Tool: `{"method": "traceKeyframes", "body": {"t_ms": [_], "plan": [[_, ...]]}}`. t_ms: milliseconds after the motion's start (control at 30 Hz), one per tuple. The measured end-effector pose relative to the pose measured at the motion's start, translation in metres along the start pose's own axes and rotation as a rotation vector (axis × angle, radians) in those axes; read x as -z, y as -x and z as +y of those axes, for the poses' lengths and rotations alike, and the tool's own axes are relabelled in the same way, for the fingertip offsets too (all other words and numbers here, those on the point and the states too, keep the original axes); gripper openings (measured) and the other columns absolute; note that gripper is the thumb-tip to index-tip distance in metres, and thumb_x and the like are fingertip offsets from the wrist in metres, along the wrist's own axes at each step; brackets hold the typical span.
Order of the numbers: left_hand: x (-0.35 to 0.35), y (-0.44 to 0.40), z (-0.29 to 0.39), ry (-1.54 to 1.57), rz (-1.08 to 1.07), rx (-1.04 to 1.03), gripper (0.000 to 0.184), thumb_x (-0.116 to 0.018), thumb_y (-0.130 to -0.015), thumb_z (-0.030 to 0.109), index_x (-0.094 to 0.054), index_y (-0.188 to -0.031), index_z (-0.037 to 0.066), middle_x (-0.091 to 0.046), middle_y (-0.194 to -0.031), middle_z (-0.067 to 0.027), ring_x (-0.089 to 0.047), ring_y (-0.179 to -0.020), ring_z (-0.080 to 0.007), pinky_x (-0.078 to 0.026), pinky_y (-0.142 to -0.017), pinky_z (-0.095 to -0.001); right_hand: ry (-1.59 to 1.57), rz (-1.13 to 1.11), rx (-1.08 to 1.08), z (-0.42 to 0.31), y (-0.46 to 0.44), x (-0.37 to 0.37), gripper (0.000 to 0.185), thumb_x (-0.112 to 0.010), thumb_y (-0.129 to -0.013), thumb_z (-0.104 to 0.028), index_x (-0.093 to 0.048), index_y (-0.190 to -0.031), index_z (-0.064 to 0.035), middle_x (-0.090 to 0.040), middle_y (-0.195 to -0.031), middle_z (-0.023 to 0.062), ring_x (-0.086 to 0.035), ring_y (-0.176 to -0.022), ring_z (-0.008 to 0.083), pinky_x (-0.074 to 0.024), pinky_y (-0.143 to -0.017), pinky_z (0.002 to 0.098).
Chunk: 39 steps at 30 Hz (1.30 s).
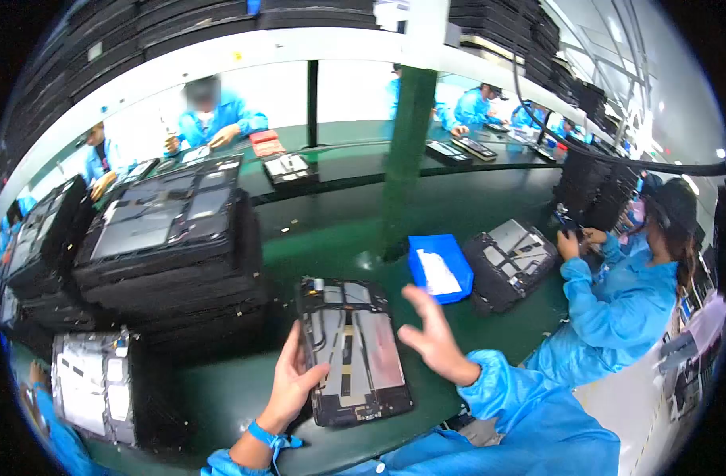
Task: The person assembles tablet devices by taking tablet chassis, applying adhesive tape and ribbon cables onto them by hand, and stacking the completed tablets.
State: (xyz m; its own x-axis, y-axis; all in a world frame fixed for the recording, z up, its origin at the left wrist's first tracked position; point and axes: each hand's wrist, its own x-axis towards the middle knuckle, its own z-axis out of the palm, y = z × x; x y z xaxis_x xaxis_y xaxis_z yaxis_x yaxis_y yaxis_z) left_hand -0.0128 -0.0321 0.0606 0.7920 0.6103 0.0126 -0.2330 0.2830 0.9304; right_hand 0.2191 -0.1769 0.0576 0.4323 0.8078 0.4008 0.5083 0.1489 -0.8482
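Observation:
An opened tablet with bare batteries, flat cables and a circuit strip lies in front of me, slightly tilted toward my body. My left hand grips its left edge, thumb over the front and fingers along the side and partly hidden beneath. A blue band circles that wrist. My right hand hovers just off the tablet's right edge, fingers spread, holding nothing. Beyond it sits a blue bin with white material inside.
Tall stacks of black trays with tablet parts rise at left; another tablet lies nearer. On the right, a tray stack stands beside a co-worker in blue. A green post and overhead shelf cross the green bench.

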Motion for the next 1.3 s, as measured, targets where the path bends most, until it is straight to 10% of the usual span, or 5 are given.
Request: {"method": "traceKeyframes", "body": {"t_ms": [167, 300, 533, 1300], "plan": [[0.032, -0.01, 0.002, 0.09, -0.249, 0.077, 0.085, -0.066, -0.074, -0.001, -0.026, -0.15, -0.003, -0.037, -0.15, -0.0149, -0.039, -0.136, -0.0224, -0.031, -0.112, -0.0331, 0.066, -0.226, -0.119, -0.016, -0.053, 0.025, 0.063, -0.066, -0.089, -0.019, -0.038, -0.141, 0.001, -0.042, -0.144, 0.0178, -0.039, -0.135, 0.028, -0.0289, -0.113, 0.0397], [0.038, -0.013, -0.003, 0.229, -0.446, 0.187, 0.086, -0.068, -0.069, 0.006, -0.032, -0.148, -0.001, -0.038, -0.151, -0.0142, -0.038, -0.137, -0.0227, -0.03, -0.114, -0.0339, -0.451, -0.685, -0.514, -0.025, -0.061, 0.02, 0.075, -0.073, -0.083, -0.023, -0.036, -0.143, 0.0022, -0.049, -0.137, 0.0117, -0.047, -0.127, 0.0208, -0.0363, -0.108, 0.0347], [0.039, -0.014, 0.005, 0.583, -0.615, 0.221, 0.07, -0.04, -0.099, 0.048, -0.031, -0.148, -0.001, -0.04, -0.148, -0.0179, -0.044, -0.133, -0.0283, -0.031, -0.113, -0.0439, -0.787, -0.602, -0.622, -0.046, -0.041, 0.006, 0.071, -0.068, -0.074, -0.009, -0.04, -0.137, 0.0065, -0.059, -0.126, 0.0171, -0.061, -0.111, 0.0252, -0.0472, -0.099, 0.0371], [0.06, -0.011, -0.024, 0.195, -0.354, 0.116, 0.055, -0.042, -0.101, 0.036, -0.039, -0.142, -0.001, -0.048, -0.138, -0.0163, -0.049, -0.125, -0.0254, -0.04, -0.105, -0.0384, -1.067, -0.931, -0.663, -0.211, -0.075, -0.148, 0.057, -0.057, -0.083, -0.006, -0.041, -0.137, 0.0041, -0.06, -0.124, 0.0169, -0.062, -0.11, 0.0237, -0.0467, -0.099, 0.0377]]}}
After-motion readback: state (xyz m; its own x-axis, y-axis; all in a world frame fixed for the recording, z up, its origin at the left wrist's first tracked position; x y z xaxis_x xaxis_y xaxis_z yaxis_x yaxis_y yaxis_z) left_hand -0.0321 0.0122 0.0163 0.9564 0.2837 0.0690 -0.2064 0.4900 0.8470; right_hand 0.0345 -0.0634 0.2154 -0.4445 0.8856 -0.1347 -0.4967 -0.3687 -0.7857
